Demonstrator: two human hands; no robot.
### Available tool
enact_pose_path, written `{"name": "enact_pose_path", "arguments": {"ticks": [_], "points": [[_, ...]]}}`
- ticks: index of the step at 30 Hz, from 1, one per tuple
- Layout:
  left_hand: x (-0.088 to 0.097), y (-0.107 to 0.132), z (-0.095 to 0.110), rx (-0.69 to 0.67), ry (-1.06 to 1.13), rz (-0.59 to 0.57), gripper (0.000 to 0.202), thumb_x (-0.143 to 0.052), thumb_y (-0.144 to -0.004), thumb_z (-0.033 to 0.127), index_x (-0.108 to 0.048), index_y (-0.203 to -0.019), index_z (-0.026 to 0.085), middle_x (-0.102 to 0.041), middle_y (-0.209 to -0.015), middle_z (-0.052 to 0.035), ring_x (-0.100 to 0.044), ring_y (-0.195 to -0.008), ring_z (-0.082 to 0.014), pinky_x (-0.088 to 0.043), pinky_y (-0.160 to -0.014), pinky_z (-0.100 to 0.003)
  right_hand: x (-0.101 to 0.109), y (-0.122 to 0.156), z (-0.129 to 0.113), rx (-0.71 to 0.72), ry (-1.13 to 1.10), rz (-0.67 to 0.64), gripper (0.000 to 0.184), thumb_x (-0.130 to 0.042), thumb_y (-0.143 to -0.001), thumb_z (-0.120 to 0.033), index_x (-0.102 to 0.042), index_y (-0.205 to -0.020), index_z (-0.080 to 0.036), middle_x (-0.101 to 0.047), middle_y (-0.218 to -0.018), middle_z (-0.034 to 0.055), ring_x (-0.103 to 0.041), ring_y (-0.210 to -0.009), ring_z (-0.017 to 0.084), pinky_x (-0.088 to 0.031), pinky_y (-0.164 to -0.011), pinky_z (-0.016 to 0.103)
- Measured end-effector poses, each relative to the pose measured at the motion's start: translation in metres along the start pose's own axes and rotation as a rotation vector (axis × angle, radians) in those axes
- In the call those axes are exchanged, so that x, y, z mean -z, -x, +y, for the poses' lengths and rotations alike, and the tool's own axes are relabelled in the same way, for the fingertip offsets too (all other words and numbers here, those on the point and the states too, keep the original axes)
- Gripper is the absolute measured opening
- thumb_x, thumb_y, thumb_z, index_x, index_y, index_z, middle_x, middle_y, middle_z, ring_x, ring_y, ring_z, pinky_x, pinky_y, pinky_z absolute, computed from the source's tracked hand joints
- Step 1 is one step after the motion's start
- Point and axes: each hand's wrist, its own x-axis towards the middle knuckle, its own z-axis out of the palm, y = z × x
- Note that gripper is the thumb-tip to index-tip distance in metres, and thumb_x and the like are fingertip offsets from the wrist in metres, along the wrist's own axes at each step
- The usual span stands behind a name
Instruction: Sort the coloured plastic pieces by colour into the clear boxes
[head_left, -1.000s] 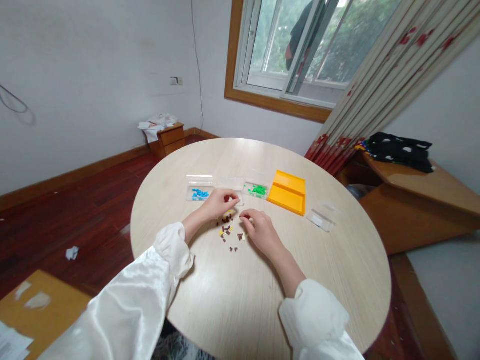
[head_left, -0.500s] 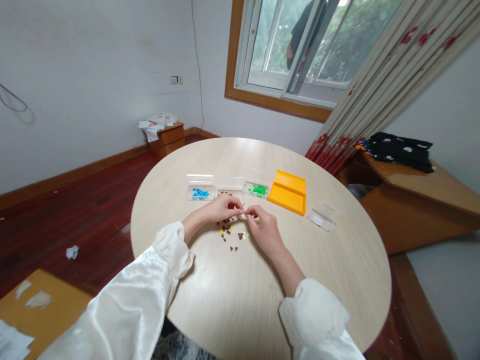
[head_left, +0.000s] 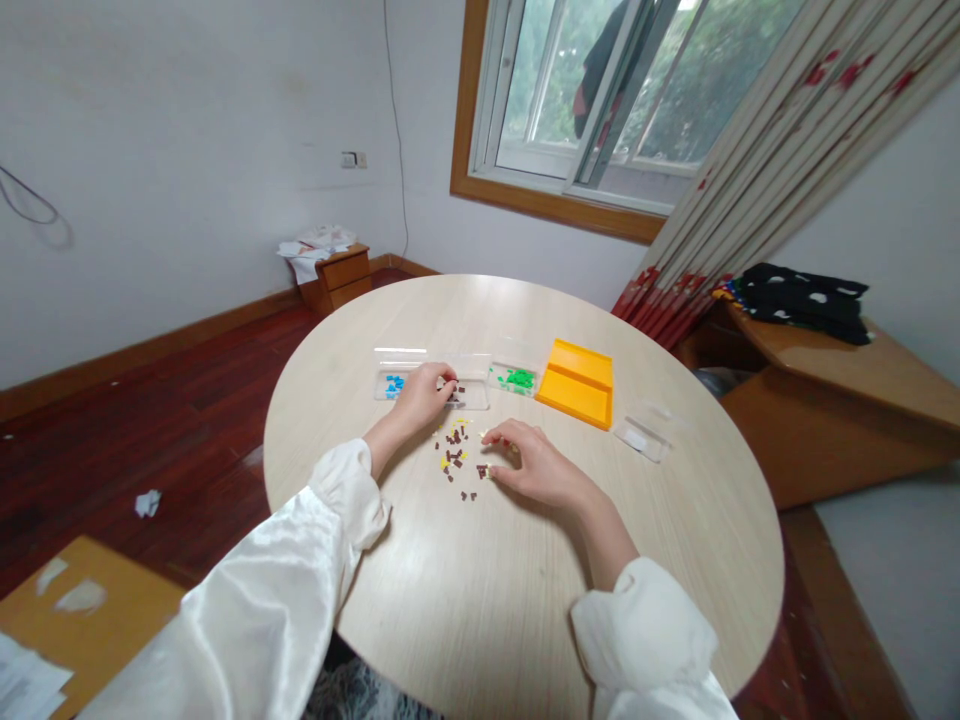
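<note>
My left hand (head_left: 424,396) is over a clear plastic box (head_left: 475,397) that has small brown bricks in it. Its thumb and fingertips are pinched on what looks like a small brown brick (head_left: 455,381), mostly covered by the fingers. To the right, my right hand (head_left: 538,464) hovers low with thumb and forefinger apart, beside a loose pile of brown bricks (head_left: 454,437), with yellow and cream pieces among them. A few brown and cream pieces (head_left: 482,471) lie right by its thumb tip.
Blue bricks (head_left: 394,384) lie in a clear box on the left, green bricks (head_left: 517,379) in another on the right. Further right are an open yellow case (head_left: 576,385) and a clear box (head_left: 641,440). All stand on a round wooden table (head_left: 450,600).
My left hand has moved up and away from my right hand to the middle clear box. My right hand has shifted slightly down and right, and its fingers have spread.
</note>
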Motion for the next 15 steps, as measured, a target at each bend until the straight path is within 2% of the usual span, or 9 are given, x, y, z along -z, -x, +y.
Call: {"name": "enact_pose_path", "arguments": {"ticks": [6,15], "points": [[-0.0028,-0.0005,-0.0070,-0.024,-0.104,-0.026,0.015,-0.053,-0.077,0.016,-0.068,-0.081,0.015,-0.070,-0.086,-0.0071,-0.060,-0.085,-0.0207,-0.044,-0.083,-0.034,-0.0024,-0.0006,-0.0039,0.011,0.033,-0.047,0.027,-0.059,-0.071,-0.010,-0.057,-0.095,-0.020,-0.061,-0.096,0.0045,-0.053,-0.091,0.019,-0.038,-0.085,0.037],[0.0010,0.0009,-0.0007,-0.006,-0.143,-0.055,0.016,-0.052,-0.079,0.016,-0.068,-0.083,0.015,-0.069,-0.091,-0.0095,-0.060,-0.089,-0.0227,-0.044,-0.085,-0.035,-0.0063,-0.0016,0.0023,0.003,0.084,-0.033,0.018,-0.055,-0.073,-0.008,-0.058,-0.086,-0.020,-0.059,-0.086,0.0025,-0.052,-0.082,0.017,-0.038,-0.080,0.035]]}}
